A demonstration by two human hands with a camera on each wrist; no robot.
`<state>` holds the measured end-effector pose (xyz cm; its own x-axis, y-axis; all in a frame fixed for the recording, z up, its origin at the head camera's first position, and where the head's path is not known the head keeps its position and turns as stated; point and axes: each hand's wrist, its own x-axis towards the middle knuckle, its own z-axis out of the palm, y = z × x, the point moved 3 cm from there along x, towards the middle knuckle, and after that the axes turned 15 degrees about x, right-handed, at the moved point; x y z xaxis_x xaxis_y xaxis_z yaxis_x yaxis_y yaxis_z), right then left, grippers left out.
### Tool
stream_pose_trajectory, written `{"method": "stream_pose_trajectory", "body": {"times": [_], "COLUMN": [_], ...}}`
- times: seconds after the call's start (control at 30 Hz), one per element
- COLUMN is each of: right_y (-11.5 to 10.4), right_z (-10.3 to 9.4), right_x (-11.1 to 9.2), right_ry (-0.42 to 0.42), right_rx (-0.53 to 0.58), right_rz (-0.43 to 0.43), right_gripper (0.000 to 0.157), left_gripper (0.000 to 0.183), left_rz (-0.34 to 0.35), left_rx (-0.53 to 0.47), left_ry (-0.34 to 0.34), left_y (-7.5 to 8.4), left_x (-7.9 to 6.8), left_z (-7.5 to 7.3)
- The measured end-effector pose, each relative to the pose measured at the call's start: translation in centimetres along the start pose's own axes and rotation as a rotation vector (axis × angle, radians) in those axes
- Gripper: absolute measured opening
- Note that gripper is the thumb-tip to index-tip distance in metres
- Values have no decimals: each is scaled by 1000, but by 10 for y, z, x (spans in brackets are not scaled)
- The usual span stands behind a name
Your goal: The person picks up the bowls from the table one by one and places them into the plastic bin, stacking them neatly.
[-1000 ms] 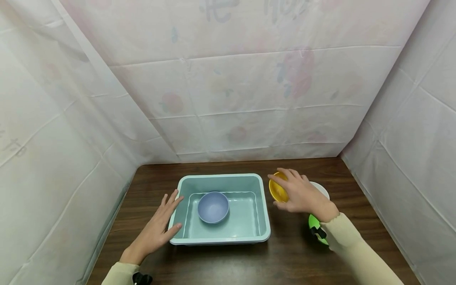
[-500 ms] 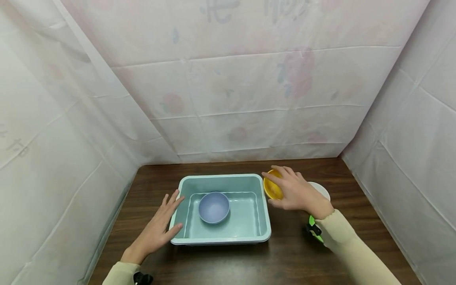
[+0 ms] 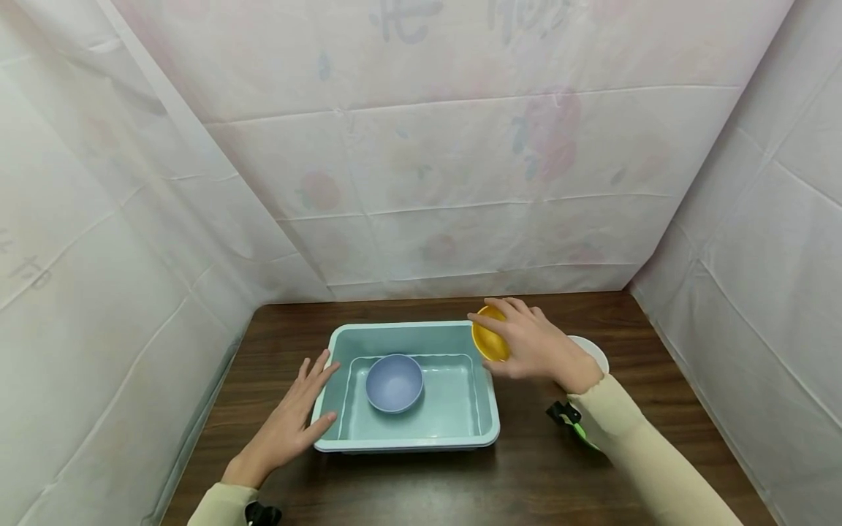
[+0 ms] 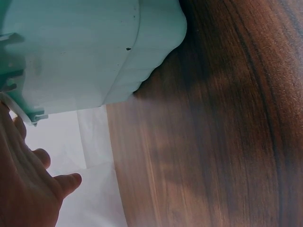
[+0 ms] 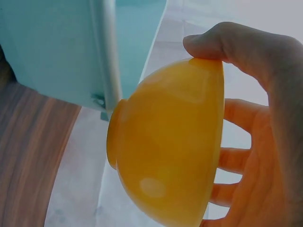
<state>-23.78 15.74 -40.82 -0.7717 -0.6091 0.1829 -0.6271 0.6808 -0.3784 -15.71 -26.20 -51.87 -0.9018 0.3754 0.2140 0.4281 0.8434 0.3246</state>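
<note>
My right hand grips a yellow bowl by its rim, with the thumb on one side and the fingers spread along the other. The bowl overlaps the right rim of a pale blue-green plastic basin in the head view. In the right wrist view, the bowl's foot is close to the basin's rim. A periwinkle bowl stands upright inside the basin, left of its middle. My left hand, fingers straight and spread, rests at the basin's left rim.
A white round dish stands to the right, partly behind the right wrist. Near it a green item shows mostly hidden under the sleeve. White patterned sheets enclose the back and sides of the dark wooden table.
My right hand has carried the yellow bowl leftward and slightly up, from beside the basin to over its right rim. The left hand and the periwinkle bowl have stayed in place.
</note>
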Motion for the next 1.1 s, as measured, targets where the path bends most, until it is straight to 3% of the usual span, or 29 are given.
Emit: {"method": "stream_pose_trajectory", "body": {"times": [0.9, 1.1], "right_y": [-32, -40], "right_z": [17, 20], "right_x": [39, 46], "right_ry": [-48, -47], "right_rx": [38, 54], "right_rz": [-63, -85], "right_gripper": [74, 75], "left_gripper": [79, 79], "left_rz": [9, 28], "left_rx": [-22, -39], "left_ry": [4, 32], "left_y": [0, -2], "left_x": [-2, -3], "left_z": [-1, 3]}}
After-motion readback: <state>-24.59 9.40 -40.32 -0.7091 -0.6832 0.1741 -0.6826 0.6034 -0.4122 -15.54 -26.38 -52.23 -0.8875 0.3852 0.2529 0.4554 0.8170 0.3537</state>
